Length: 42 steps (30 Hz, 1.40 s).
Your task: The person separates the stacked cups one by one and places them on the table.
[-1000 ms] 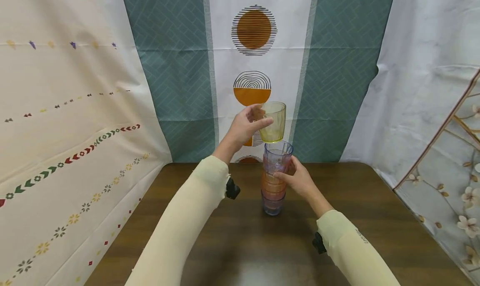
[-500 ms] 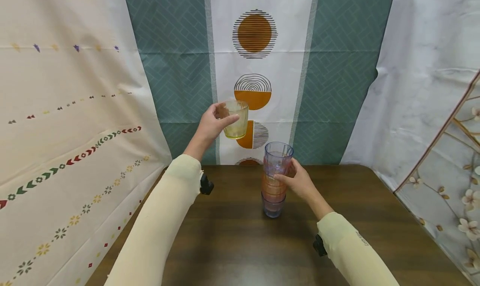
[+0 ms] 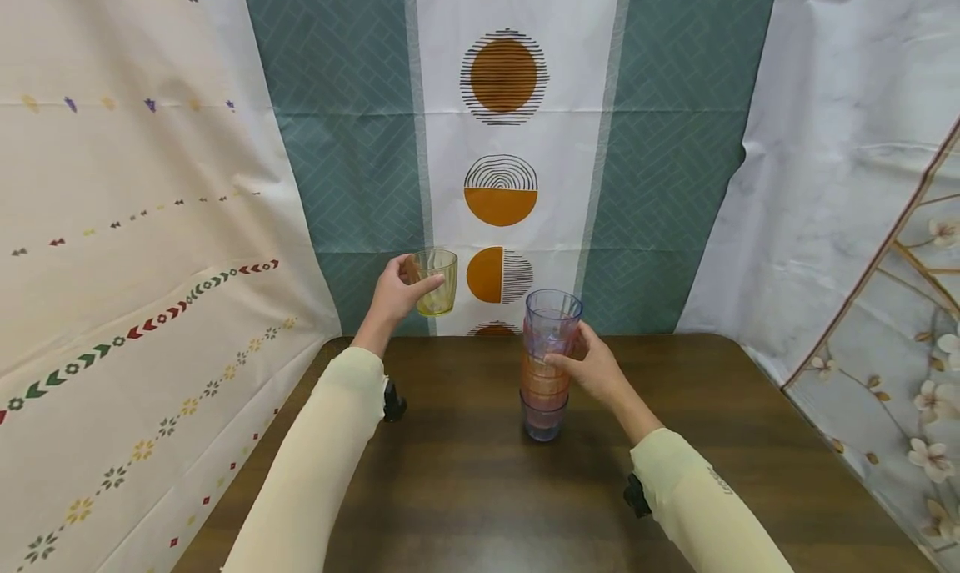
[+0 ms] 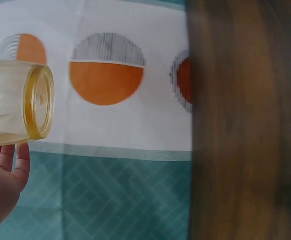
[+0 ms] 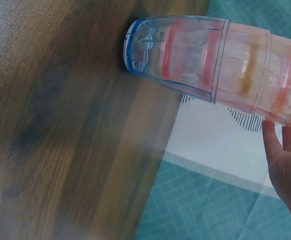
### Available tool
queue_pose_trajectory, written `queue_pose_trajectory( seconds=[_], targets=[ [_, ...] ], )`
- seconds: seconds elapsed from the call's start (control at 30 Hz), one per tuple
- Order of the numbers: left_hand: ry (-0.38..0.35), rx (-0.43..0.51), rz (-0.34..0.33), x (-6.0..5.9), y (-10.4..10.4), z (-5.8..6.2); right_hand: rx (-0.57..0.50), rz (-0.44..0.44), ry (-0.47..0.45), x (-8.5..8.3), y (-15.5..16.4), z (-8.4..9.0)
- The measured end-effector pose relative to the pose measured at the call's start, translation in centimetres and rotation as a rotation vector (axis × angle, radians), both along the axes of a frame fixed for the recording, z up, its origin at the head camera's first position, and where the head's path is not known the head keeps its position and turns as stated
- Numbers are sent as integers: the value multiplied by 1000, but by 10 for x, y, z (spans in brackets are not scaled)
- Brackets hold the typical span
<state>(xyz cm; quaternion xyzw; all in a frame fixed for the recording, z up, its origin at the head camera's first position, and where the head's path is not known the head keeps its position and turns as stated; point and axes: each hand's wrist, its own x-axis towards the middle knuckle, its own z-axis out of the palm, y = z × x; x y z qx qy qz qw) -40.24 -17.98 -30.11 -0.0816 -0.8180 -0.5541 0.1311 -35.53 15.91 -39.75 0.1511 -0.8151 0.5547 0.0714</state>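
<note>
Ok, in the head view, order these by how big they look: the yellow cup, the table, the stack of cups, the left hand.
1. Table
2. Stack of cups
Yellow cup and left hand: too close in size to rank.

Apparently a booth: hung cloths (image 3: 682, 139), table (image 3: 465, 473).

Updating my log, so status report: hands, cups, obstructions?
Left hand holds transparent yellow tapered cup midair. Right hand grips upright stack of transparent purple and orange-red cups, on brown wooden table. No obstruction seen.
</note>
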Motion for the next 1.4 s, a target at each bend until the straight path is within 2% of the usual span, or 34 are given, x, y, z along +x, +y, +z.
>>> queue_pose_trajectory(
  seconds=[0.17, 0.4, 0.57, 0.7, 0.83, 1.1, 1.4],
  targets=[
    [-19, 26, 16, -10, 2, -29, -7, 0, -10, 0, 0, 0],
    [-29, 68, 48, -22, 9, -78, -16, 5, -7, 0, 0, -1],
    [-51, 123, 48, -24, 14, -111, -15, 13, -5, 4, -1, 2],
    [-70, 135, 61, -24, 19, -132, -25, 14, 5, 3, -1, 2],
    [-91, 91, 85, -23, 20, -147, -20, 5, 20, -1, 0, -3],
    [-151, 55, 75, -23, 20, -171, -2, -14, 17, 0, 0, -1],
    [-166, 29, 78, -20, 25, -186, -11, -6, 9, 1, -1, -1]
  ],
)
